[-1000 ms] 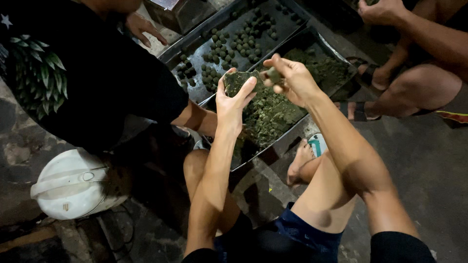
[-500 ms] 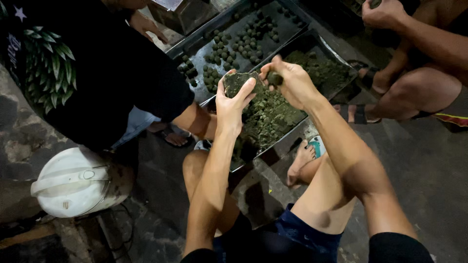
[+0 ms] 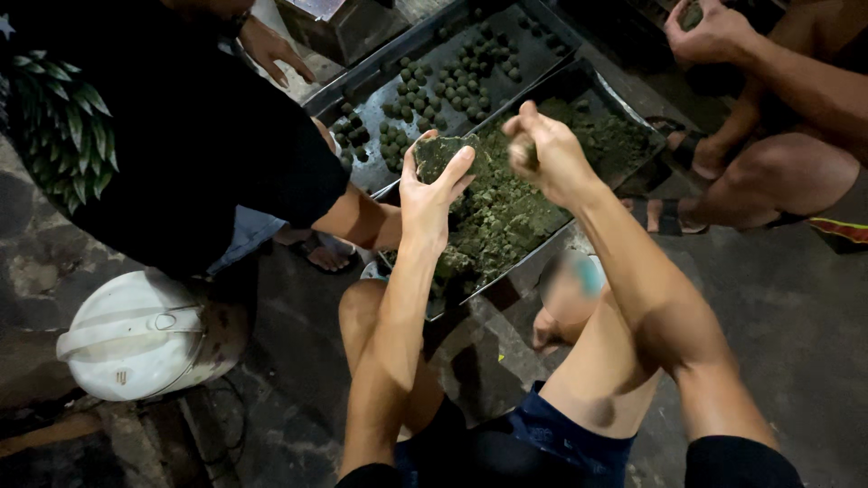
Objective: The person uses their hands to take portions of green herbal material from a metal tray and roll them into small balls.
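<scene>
Our left hand (image 3: 432, 185) cups a lump of green paste (image 3: 443, 152), fingers curled around it, raised just above the near metal tray (image 3: 624, 113) that holds a bed of the same green mash (image 3: 506, 217). Our right hand (image 3: 547, 158) is closed around a small pinch of paste beside it, fingertips bunched. Beyond lies a second tray (image 3: 380, 77) dotted with rolled green balls (image 3: 452, 77). A white rice cooker (image 3: 136, 334) sits on the floor at left.

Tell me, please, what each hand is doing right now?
Left hand: holding a green lump.
Right hand: closed on a small green piece.
</scene>
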